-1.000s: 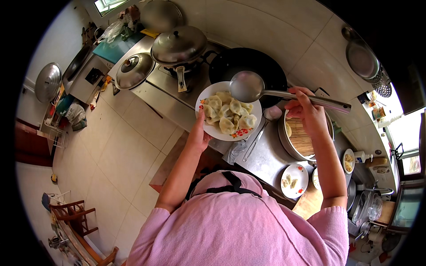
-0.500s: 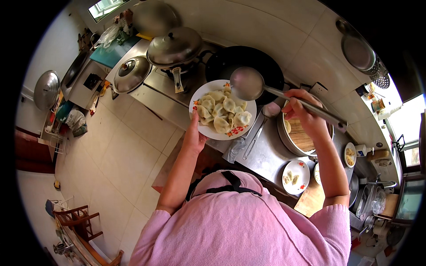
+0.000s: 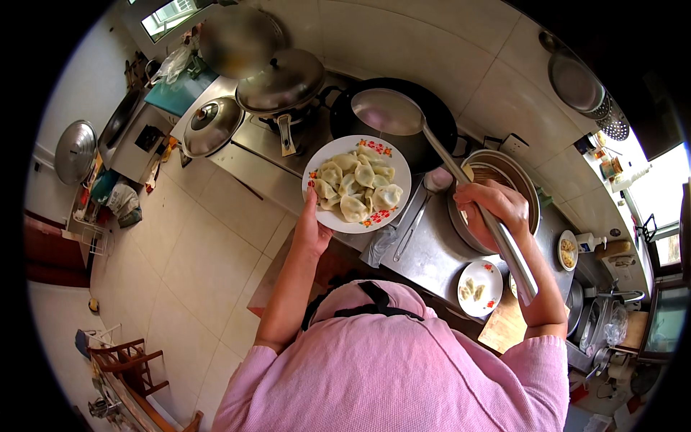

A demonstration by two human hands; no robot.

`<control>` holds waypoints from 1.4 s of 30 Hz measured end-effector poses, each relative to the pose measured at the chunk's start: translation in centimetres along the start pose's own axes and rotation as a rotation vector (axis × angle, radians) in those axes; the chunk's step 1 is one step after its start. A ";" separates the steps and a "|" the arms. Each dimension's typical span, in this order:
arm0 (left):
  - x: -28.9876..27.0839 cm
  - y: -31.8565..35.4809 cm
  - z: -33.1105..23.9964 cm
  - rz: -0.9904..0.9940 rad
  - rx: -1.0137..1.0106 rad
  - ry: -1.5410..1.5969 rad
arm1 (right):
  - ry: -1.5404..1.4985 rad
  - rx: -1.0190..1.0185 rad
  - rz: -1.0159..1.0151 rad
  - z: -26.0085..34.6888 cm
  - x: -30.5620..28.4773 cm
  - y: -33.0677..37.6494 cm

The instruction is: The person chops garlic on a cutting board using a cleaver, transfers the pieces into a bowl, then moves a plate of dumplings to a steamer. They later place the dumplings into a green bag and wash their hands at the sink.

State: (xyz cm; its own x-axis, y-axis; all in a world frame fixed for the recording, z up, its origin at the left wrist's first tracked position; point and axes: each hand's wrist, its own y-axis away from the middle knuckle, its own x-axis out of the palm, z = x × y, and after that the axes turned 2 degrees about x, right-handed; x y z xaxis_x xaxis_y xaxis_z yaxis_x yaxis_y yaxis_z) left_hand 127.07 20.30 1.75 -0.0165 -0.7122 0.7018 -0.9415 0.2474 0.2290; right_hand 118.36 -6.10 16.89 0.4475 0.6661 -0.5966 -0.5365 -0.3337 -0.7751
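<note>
My left hand (image 3: 314, 229) grips the near-left rim of a white plate (image 3: 324, 155) with red and orange flowers, held up in front of the stove. A pile of boiled dumplings (image 3: 358, 181) covers its middle. My right hand (image 3: 494, 210) is closed round the handle of a long metal ladle (image 3: 389, 113). Its wide round head is tilted over a black wok (image 3: 434, 110), just beyond the plate; I cannot tell whether the head has holes. Beneath my right forearm and hand stands a round steamer pot (image 3: 461, 227) with a slatted mat inside, partly hidden.
A lidded pan (image 3: 282, 83) sits on the stove, left of the wok, and a domed lid (image 3: 213, 128) beside it. Right of me are a small plate with a few dumplings (image 3: 480, 272), a wooden board (image 3: 506, 320) and a bowl (image 3: 567, 252). A long utensil (image 3: 411, 236) lies on the counter.
The ladle's head has moved away from the plate's edge, up and left over the wok, and its handle has swung steeper. The plate has shifted slightly left and nearer me.
</note>
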 end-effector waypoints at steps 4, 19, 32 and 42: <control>0.4 0.1 0.2 -0.022 0.009 0.002 | -0.031 0.011 -0.038 -0.1 0.3 0.4; -2.5 0.7 2.6 0.211 0.197 -0.014 | -0.289 0.909 -0.402 -4.5 -6.2 3.8; -5.2 3.8 4.0 -0.004 0.181 0.009 | 0.270 0.906 -0.721 -15.3 -23.0 3.3; 0.2 9.2 4.6 -0.064 0.208 0.026 | 0.245 0.894 -0.864 -21.3 -33.3 -5.3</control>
State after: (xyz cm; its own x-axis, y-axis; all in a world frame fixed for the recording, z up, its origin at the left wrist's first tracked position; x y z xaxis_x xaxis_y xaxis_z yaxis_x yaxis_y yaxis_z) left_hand 116.90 19.43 0.91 0.0518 -0.7039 0.7084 -0.9896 0.0592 0.1312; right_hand 121.54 -40.74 36.46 0.9610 0.2690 -0.0645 -0.2560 0.7762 -0.5763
